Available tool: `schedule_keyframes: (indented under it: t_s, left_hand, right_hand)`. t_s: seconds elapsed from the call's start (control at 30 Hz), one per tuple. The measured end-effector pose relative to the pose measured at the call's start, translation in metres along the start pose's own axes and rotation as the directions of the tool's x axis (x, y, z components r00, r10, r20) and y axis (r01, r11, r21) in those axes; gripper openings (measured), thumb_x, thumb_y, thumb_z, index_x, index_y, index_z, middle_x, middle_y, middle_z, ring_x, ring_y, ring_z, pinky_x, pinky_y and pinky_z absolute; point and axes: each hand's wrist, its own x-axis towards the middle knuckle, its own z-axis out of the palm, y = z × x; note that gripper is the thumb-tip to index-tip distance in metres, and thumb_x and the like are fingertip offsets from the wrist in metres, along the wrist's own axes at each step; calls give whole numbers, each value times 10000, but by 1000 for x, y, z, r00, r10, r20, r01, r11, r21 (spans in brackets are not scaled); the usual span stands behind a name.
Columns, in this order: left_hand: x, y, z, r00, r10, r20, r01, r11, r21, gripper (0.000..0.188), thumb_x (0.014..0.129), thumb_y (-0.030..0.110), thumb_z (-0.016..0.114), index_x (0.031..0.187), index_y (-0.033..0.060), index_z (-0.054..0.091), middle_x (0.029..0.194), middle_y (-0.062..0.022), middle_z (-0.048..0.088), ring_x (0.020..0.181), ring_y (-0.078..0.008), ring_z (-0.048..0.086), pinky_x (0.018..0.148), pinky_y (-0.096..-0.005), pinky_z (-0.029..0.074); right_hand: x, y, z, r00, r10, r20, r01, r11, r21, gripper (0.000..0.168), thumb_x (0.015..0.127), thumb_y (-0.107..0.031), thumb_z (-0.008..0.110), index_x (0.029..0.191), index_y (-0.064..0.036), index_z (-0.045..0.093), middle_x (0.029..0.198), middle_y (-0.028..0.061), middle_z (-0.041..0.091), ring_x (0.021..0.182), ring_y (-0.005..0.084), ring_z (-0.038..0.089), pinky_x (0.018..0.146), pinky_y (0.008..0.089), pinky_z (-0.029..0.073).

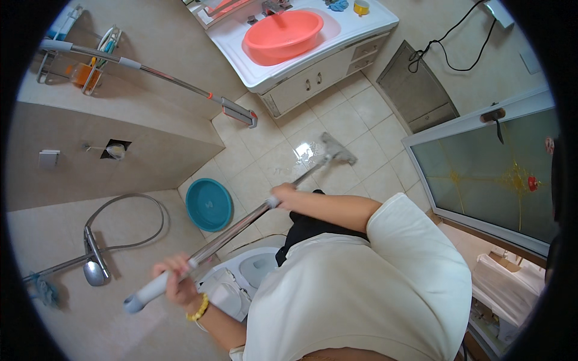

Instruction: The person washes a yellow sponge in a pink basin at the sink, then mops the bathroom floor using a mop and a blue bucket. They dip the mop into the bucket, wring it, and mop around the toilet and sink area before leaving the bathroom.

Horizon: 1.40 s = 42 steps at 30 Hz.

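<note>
A flat mop with a metal pole (235, 228) slants across the view in both hands. Around the pale plastic grip near its upper end my left hand (178, 280) is closed, a yellow beaded bracelet (198, 307) on the wrist. Further down the pole, just below a pale collar, my right hand (284, 196) has hold of it. The grey mop head (336, 150), slightly blurred, rests on the beige floor tiles (350, 115). Beside it, a wet patch (305, 152) reflects the light.
A teal basin (208, 204) stands on the floor at left, near the toilet (235, 282). Another long-handled mop (176, 81) leans nearby. Ahead is a vanity (307, 85) bearing a coral basin (284, 31). A frosted glass door (483, 167) stands right; a hand shower (95, 266) hangs left.
</note>
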Motion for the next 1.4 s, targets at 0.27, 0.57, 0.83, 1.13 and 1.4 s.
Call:
schedule_keyframes:
  t_s: [0.27,0.57,0.83,1.13,1.4]
  left_hand:
    - [31,-104,110,945,-119,305,176,971,-164,154,781,72,582,731,71,437,650,-48,483,601,-175,468,675,-367,412]
    - [55,-76,38,952,-130,275,171,977,-128,141,783,74,561,725,77,433,625,-43,462,574,-170,435,649,-349,377]
    - [119,-1,-71,958,-78,275,87,996,-20,161,760,137,554,709,77,414,589,-28,410,524,-154,395,580,-324,353]
    - [191,83,-129,943,-21,331,-31,988,149,191,772,142,545,694,65,387,544,-31,408,468,-135,376,535,-293,354]
    - [242,91,-117,933,-98,347,-17,949,315,186,760,161,561,696,76,407,544,-12,407,446,-102,352,499,-259,326]
  right_hand:
    - [-41,-96,-131,970,-56,-236,94,983,155,145,750,-26,481,885,7,439,783,151,477,560,256,543,399,410,474]
    - [10,-56,-52,971,32,-238,-40,999,-28,132,735,-13,495,860,-23,455,710,105,485,487,234,530,381,374,443]
    - [-8,-20,132,999,36,-32,-30,988,148,161,751,-1,500,907,-16,461,786,123,478,578,250,544,430,378,479]
    - [-30,7,313,936,109,334,-199,948,250,139,728,37,439,852,15,379,744,137,432,529,260,504,389,367,466]
    - [-16,-14,386,851,261,456,-396,889,231,120,704,29,446,799,-4,381,724,122,436,544,260,519,436,369,498]
